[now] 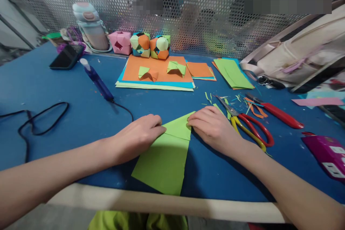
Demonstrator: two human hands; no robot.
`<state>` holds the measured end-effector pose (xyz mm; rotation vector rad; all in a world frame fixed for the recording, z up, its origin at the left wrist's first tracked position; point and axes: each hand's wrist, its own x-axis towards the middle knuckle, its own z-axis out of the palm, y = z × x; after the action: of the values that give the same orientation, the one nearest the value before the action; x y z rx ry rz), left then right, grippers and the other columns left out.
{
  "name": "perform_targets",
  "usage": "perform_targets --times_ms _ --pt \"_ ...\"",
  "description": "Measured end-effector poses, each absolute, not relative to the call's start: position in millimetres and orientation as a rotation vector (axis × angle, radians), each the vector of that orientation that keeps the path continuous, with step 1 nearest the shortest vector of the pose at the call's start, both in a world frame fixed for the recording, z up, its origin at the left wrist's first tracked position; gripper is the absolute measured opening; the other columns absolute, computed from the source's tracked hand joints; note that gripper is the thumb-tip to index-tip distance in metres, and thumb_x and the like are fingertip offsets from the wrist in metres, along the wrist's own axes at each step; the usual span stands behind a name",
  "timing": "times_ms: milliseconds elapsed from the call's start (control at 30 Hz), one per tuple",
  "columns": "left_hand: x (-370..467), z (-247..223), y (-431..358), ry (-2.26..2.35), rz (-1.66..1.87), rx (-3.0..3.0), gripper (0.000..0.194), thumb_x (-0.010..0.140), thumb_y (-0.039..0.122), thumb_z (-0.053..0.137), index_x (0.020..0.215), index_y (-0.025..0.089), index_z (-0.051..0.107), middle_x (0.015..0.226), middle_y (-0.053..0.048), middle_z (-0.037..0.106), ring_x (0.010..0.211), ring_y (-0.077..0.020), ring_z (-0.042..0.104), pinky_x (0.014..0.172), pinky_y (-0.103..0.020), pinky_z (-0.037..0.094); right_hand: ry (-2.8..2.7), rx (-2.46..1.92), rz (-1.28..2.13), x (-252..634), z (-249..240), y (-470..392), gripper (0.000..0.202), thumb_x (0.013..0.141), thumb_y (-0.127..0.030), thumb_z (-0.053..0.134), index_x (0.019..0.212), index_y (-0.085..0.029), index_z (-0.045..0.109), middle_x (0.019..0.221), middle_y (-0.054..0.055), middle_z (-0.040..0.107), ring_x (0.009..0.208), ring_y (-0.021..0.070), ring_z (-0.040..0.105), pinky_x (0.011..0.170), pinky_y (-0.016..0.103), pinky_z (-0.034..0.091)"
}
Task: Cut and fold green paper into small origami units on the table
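Observation:
A green paper sheet (164,161) lies near the table's front edge, its far part folded over into a slanted flap. My left hand (142,134) is closed on the flap's left end, thumb against the fingers. At the upper right corner of the same sheet, my right hand (212,125) pinches the paper, fingers bent together. Just right of that hand are scissors (252,125) with red and yellow handles, among thin paper scraps (228,104). Beyond the hands, two small folded pieces (176,68) rest on a stack of coloured sheets (159,61).
Folded paper balls (140,45), a pink paper cube (120,42) and a bottle (93,28) line the mesh partition. At left are a phone (67,56), a blue corded tool (98,82) and its cable. Red-handled pliers (281,115), a purple object (326,156) and a bag (299,57) are right.

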<state>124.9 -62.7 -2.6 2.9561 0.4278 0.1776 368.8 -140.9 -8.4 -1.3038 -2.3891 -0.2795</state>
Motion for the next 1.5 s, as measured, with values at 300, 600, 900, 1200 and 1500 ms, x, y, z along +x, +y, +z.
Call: perform_targets --times_ms 300,600,900,1200,1500 --pt "126 -2 -62 0.448 0.102 2.996 0.033 0.089 0.008 0.031 0.098 0.016 0.061 0.092 -0.006 0.054 0.081 -0.016 0.047 0.073 -0.027 0.039 -2.441 -1.304 -0.284 369 -5 -143 0.024 0.088 -0.007 0.044 0.081 -0.018 0.064 0.084 0.005 0.069 0.077 0.0172 0.057 0.077 0.034 0.038" --pt "125 0 -62 0.396 0.192 3.039 0.028 0.088 0.006 0.034 0.091 0.013 0.061 0.086 -0.008 0.054 0.076 -0.0167 0.048 0.068 -0.027 0.041 -2.468 -1.303 -0.286 370 -5 -145 0.024 0.089 -0.008 0.044 0.082 -0.017 0.066 0.085 0.005 0.069 0.076 0.0175 0.057 0.077 0.035 0.038" --pt "126 9 -60 0.587 0.197 2.839 0.022 0.084 0.006 0.039 0.091 0.014 0.058 0.085 -0.005 0.057 0.077 -0.0146 0.054 0.069 -0.024 0.044 -2.47 -1.278 -0.282 369 -6 -144 0.026 0.089 -0.007 0.043 0.08 -0.018 0.066 0.085 0.006 0.069 0.075 0.0169 0.057 0.077 0.034 0.037" --pt "126 18 -58 0.65 0.103 2.694 0.022 0.08 0.003 0.042 0.089 0.015 0.058 0.085 -0.004 0.058 0.079 -0.0138 0.055 0.071 -0.022 0.044 -2.483 -1.258 -0.247 369 -5 -145 0.024 0.091 -0.01 0.044 0.083 -0.017 0.065 0.086 0.005 0.069 0.074 0.0159 0.058 0.078 0.033 0.037" --pt "125 15 -57 0.554 0.176 2.709 0.026 0.084 0.006 0.04 0.091 0.015 0.063 0.082 -0.004 0.058 0.077 -0.0129 0.055 0.069 -0.021 0.042 -2.534 -1.273 -0.255 366 0 -147 0.029 0.09 -0.011 0.041 0.08 -0.017 0.067 0.085 0.007 0.068 0.072 0.0168 0.057 0.077 0.034 0.037"
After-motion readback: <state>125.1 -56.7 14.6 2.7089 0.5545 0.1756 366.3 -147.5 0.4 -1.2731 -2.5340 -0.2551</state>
